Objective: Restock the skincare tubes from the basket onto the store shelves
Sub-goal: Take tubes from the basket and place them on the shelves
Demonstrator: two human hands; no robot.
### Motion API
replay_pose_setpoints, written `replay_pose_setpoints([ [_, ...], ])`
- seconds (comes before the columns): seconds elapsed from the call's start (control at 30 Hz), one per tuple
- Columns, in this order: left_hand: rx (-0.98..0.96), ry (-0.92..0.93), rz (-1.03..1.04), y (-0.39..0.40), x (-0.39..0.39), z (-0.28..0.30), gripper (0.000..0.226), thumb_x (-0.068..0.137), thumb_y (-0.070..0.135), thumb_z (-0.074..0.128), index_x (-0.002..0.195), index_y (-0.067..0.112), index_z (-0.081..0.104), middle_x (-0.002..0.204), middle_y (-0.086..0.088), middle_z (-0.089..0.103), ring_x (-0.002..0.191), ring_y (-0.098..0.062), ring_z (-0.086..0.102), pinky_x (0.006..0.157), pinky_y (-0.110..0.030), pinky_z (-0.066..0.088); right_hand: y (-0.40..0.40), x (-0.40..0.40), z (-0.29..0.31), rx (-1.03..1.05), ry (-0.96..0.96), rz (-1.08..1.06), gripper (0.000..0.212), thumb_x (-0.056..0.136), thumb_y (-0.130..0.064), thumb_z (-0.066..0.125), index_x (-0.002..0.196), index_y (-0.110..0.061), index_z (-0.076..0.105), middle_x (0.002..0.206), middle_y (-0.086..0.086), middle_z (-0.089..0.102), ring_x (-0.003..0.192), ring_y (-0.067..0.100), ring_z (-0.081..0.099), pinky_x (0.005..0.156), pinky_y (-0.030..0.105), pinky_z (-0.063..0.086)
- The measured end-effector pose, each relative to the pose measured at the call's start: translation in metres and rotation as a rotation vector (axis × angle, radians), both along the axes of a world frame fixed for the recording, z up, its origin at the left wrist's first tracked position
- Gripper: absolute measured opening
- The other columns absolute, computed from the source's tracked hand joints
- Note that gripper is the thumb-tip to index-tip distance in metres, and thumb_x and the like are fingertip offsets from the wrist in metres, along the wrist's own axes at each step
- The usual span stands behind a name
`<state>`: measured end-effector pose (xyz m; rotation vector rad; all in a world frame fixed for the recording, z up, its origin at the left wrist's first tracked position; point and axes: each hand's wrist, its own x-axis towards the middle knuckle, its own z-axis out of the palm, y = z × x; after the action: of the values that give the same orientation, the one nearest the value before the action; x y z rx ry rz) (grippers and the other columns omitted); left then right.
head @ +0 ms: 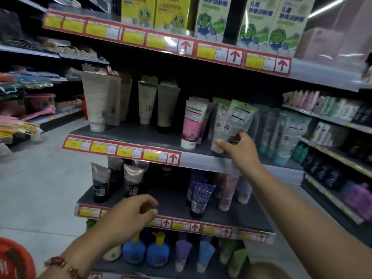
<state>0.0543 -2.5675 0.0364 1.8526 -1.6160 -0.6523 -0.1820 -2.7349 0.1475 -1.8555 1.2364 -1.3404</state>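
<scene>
Our right hand (239,147) reaches to the middle shelf (141,135), its fingers curled around the lower part of a green-topped tube (234,121); the thumb lies along the white cap end, and the palm hides whatever the other fingertips touch. The tube stands cap down, tilted, among similar pale tubes whose print is too blurred for us to read. Just beside it on the left stands a pink tube (192,125) with a white cap, glossy and flat-crimped at the top.

Our left hand (134,212) hangs lower, in front of the shelf below, fingers loosely curled with thumb and forefinger nearly meeting; we see nothing held in them. A beaded bracelet (60,264) circles that wrist, smeared by motion.

Farther left on the middle shelf stand tall cream tubes (96,101), matte and soft-sided. Red-framed price tags (120,152) with yellow panels line the shelf edge; their figures are barely legible. Below, dark tubes (100,186) with silvery crimped ends stand upright, and a blue tube (200,198) leans nearby.

The red basket (14,258) is cut off at the lower left corner, only a curved plastic rim showing; we cannot tell its contents. Above, cartoon-frog boxes (213,19) are cropped by the top edge.
</scene>
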Motion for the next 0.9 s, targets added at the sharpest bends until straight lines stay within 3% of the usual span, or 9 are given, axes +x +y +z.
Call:
replay_pose_setpoints([
  [0.27, 0.01, -0.066, 0.011, 0.007, 0.009, -0.003, 0.009, 0.092, 0.042, 0.061, 0.1, 0.04, 0.064, 0.096, 0.021, 0.067, 0.09, 0.005, 0.061, 0.08, -0.022, 0.052, -0.019, 0.01, -0.004, 0.027, 0.128, 0.066, 0.044, 0.079, -0.028, 0.08, 0.116, -0.013, 0.061, 0.107, -0.003, 0.069, 0.092, 0.012, 0.067, 0.076, 0.024, 0.053],
  [0.4, 0.041, -0.081, 0.016, 0.015, 0.018, -0.003, 0.01, 0.092, 0.043, 0.06, 0.101, 0.042, 0.063, 0.094, 0.017, 0.067, 0.085, 0.003, 0.062, 0.073, -0.019, 0.05, -0.018, 0.015, -0.004, -0.004, 0.199, -0.031, 0.055, 0.077, -0.03, 0.082, 0.118, -0.011, 0.05, 0.094, -0.009, 0.059, 0.078, 0.003, 0.056, 0.061, 0.017, 0.041],
  [0.43, 0.063, -0.08, 0.018, 0.018, 0.021, -0.002, 0.011, 0.092, 0.043, 0.06, 0.103, 0.042, 0.063, 0.094, 0.016, 0.067, 0.085, 0.001, 0.063, 0.073, -0.021, 0.051, -0.015, 0.016, -0.005, -0.003, 0.178, -0.049, 0.062, 0.076, -0.031, 0.082, 0.122, -0.011, 0.047, 0.1, -0.005, 0.059, 0.083, 0.005, 0.057, 0.064, 0.018, 0.043],
  [0.5, 0.115, -0.08, 0.019, 0.026, 0.026, -0.002, 0.013, 0.092, 0.045, 0.059, 0.105, 0.042, 0.062, 0.096, 0.014, 0.067, 0.086, -0.001, 0.063, 0.077, -0.023, 0.053, -0.006, 0.016, -0.01, -0.054, 0.119, -0.112, 0.077, 0.076, -0.038, 0.08, 0.136, -0.011, 0.039, 0.126, 0.005, 0.052, 0.108, 0.016, 0.057, 0.087, 0.028, 0.049],
  [0.53, 0.139, -0.088, 0.021, 0.031, 0.03, -0.002, 0.014, 0.092, 0.046, 0.059, 0.105, 0.042, 0.062, 0.097, 0.014, 0.067, 0.087, 0.0, 0.063, 0.078, -0.022, 0.052, 0.003, 0.017, -0.012, -0.107, 0.096, -0.158, 0.079, 0.079, -0.039, 0.077, 0.141, -0.013, 0.035, 0.136, 0.007, 0.045, 0.119, 0.019, 0.05, 0.098, 0.032, 0.044],
  [0.6, 0.193, -0.126, 0.021, 0.046, 0.039, 0.0, 0.015, 0.092, 0.043, 0.059, 0.107, 0.04, 0.062, 0.1, 0.015, 0.067, 0.089, 0.003, 0.061, 0.077, -0.016, 0.049, 0.034, 0.023, -0.02, -0.26, 0.067, -0.197, 0.071, 0.085, -0.033, 0.071, 0.143, -0.016, 0.034, 0.138, 0.005, 0.038, 0.126, 0.019, 0.04, 0.104, 0.031, 0.034],
  [0.73, 0.362, -0.215, 0.068, 0.094, 0.076, -0.003, 0.032, 0.092, 0.042, 0.058, 0.123, 0.033, 0.06, 0.112, 0.013, 0.064, 0.097, -0.005, 0.06, 0.083, -0.019, 0.046, 0.111, 0.071, -0.07, -0.373, 0.245, 0.153, 0.05, 0.086, -0.03, 0.065, 0.132, -0.023, 0.047, 0.125, -0.011, 0.042, 0.119, 0.006, 0.041, 0.102, 0.022, 0.031],
  [0.83, 0.483, -0.245, 0.153, 0.147, 0.118, -0.016, 0.042, 0.093, 0.045, 0.056, 0.131, 0.028, 0.057, 0.125, 0.006, 0.064, 0.11, -0.012, 0.06, 0.091, -0.021, 0.044, 0.173, 0.129, -0.119, -0.177, 0.463, 0.598, 0.038, 0.086, -0.035, 0.065, 0.119, -0.043, 0.049, 0.117, -0.026, 0.045, 0.112, -0.016, 0.04, 0.093, 0.001, 0.025],
  [0.9, 0.546, -0.25, 0.233, 0.187, 0.146, -0.032, 0.043, 0.092, 0.044, 0.055, 0.129, 0.022, 0.06, 0.128, 0.001, 0.064, 0.113, -0.016, 0.059, 0.097, -0.026, 0.045, 0.209, 0.169, -0.149, -0.056, 0.578, 0.809, 0.038, 0.089, -0.033, 0.066, 0.123, -0.04, 0.052, 0.118, -0.033, 0.042, 0.113, -0.014, 0.043, 0.091, -0.001, 0.025],
])
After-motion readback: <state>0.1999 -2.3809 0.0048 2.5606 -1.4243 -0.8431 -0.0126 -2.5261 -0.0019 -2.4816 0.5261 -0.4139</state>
